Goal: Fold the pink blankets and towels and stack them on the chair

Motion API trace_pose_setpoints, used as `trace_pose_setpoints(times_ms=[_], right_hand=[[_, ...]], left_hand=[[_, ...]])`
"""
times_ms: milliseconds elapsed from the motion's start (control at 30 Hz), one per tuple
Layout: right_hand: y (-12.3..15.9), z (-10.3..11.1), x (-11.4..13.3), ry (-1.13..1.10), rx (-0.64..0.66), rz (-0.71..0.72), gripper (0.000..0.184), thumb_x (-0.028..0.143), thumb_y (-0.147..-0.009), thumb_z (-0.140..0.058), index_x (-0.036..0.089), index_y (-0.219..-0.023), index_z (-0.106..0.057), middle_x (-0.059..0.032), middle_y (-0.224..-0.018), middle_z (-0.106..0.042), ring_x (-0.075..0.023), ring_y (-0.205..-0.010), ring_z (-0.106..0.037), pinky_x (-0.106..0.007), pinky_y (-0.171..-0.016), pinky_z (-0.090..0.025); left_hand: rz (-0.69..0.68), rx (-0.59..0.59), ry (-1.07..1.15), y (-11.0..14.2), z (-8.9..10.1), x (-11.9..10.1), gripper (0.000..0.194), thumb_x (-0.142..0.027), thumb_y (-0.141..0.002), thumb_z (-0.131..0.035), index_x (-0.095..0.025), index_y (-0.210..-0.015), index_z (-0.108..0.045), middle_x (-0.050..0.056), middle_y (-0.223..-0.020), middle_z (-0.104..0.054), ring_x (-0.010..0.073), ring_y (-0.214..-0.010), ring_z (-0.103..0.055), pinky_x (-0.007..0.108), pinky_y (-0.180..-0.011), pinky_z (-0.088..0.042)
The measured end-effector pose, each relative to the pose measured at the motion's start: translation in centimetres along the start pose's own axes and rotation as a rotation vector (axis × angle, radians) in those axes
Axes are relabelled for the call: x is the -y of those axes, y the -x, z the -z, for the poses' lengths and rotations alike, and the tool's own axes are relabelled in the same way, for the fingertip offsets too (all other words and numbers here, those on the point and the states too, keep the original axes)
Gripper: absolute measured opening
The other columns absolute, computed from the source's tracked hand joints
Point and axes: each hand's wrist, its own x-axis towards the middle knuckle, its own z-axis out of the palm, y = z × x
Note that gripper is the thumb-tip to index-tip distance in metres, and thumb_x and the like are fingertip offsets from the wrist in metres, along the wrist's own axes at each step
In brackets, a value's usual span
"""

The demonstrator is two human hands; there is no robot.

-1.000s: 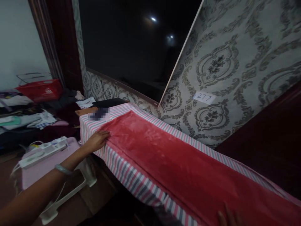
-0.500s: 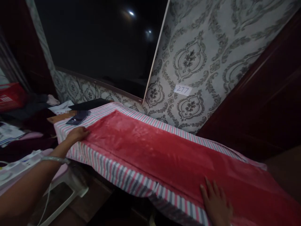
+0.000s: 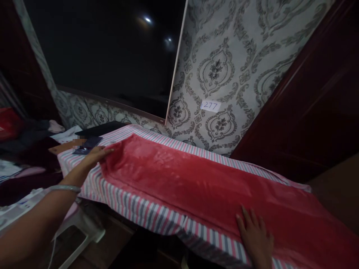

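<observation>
A red plush cloth lies lengthwise on a striped pink, grey and white cover over a long board. My left hand rests at the far left end of the red cloth, fingers stretched toward its corner, which is slightly raised. A bangle circles that wrist. My right hand lies flat on the near edge of the red cloth at the lower right, fingers spread and holding nothing.
A dark phone-like object lies on the board's far end beyond my left hand. A large dark screen hangs on the patterned wallpaper, with a paper label reading 277. Clothes pile up at the left. A white stool stands below.
My left hand has slid forward along the cloth's left end, and its corner now lifts a little. My right hand came into view and settled flat on the near edge. The view panned right.
</observation>
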Motion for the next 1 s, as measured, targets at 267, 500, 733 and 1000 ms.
trace_pose_setpoints(times_ms=[267,500,733,1000], right_hand=[[0.2,1.0,1.0,0.033,0.001,-0.034,0.063,0.052,-0.098,-0.023,0.031,-0.154,-0.044,-0.0053,-0.161,-0.041,-0.0322,-0.146,-0.038,-0.056,-0.112,-0.035],[0.0,2.0,1.3,0.042,0.076,-0.05,0.061,0.051,-0.1,-0.026,0.031,-0.157,-0.038,-0.0034,-0.164,-0.035,-0.0311,-0.15,-0.032,-0.055,-0.114,-0.033],[0.1,1.5,1.4,-0.029,0.029,-0.053,0.062,0.051,-0.099,-0.028,0.029,-0.155,-0.042,-0.0057,-0.163,-0.037,-0.033,-0.149,-0.032,-0.057,-0.115,-0.031],[-2.2,1.9,1.2,-0.402,-0.229,-0.043,0.065,0.051,-0.09,-0.037,0.013,-0.137,-0.061,-0.0204,-0.147,-0.054,-0.0368,-0.142,-0.042,-0.061,-0.113,-0.034]], left_hand=[[-0.557,0.137,-0.281,3.2,-10.5,-10.7,0.015,-0.031,-0.079,-0.055,-0.016,-0.079,-0.058,0.003,-0.073,-0.063,0.0183,-0.069,-0.057,0.027,-0.063,-0.039],[-0.869,0.443,-0.338,12.8,-20.9,-11.0,0.013,-0.028,-0.086,-0.058,-0.017,-0.082,-0.063,0.01,-0.089,-0.07,0.0224,-0.083,-0.065,0.031,-0.077,-0.047],[-1.109,0.247,-0.291,14.8,-22.5,-6.1,0.026,-0.031,-0.1,-0.044,-0.016,-0.11,-0.063,0.016,-0.117,-0.069,0.028,-0.109,-0.066,0.043,-0.096,-0.052],[-1.132,-0.074,-0.156,15.9,-23.4,-2.0,0.065,-0.022,-0.087,-0.059,-0.013,-0.147,-0.037,0.019,-0.14,-0.059,0.0309,-0.13,-0.056,0.049,-0.106,-0.049]])
